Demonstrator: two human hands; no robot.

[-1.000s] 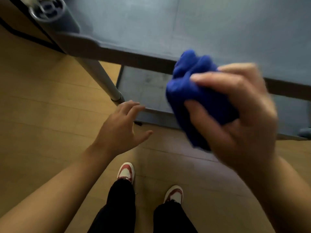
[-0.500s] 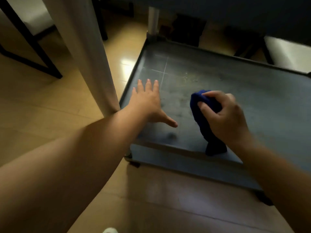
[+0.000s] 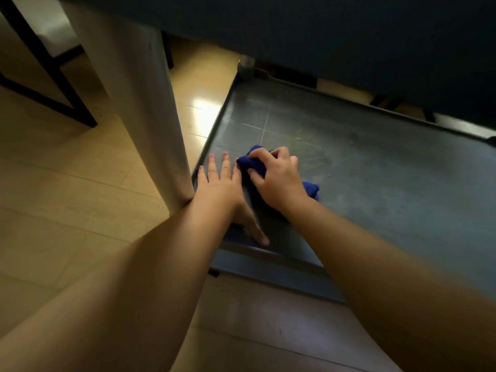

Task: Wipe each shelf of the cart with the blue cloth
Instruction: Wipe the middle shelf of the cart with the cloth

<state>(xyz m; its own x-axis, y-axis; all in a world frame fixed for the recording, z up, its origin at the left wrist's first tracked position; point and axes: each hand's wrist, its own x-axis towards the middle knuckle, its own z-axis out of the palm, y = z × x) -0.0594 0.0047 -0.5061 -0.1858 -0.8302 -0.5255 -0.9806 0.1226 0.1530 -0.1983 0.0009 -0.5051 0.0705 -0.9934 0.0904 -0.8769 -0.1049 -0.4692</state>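
Observation:
The cart's grey bottom shelf (image 3: 362, 162) lies low over the wooden floor, dusty and scuffed. My right hand (image 3: 279, 178) presses a bunched blue cloth (image 3: 253, 162) onto the shelf near its left edge; a corner of the cloth sticks out right of the wrist. Flat on the shelf beside the cloth rests my left hand (image 3: 222, 189), fingers spread, thumb near the front rim. The underside of the upper shelf (image 3: 349, 36) hangs dark across the top.
The cart's pale corner post (image 3: 139, 103) rises just left of my left arm. A black metal furniture frame (image 3: 51, 84) stands on the floor at far left. Further dark furniture legs show behind the shelf's back rim.
My view has dropped from above the upper shelf to under it. My right hand carried the cloth down onto the bottom shelf and slid it left, next to my left hand, now planted there.

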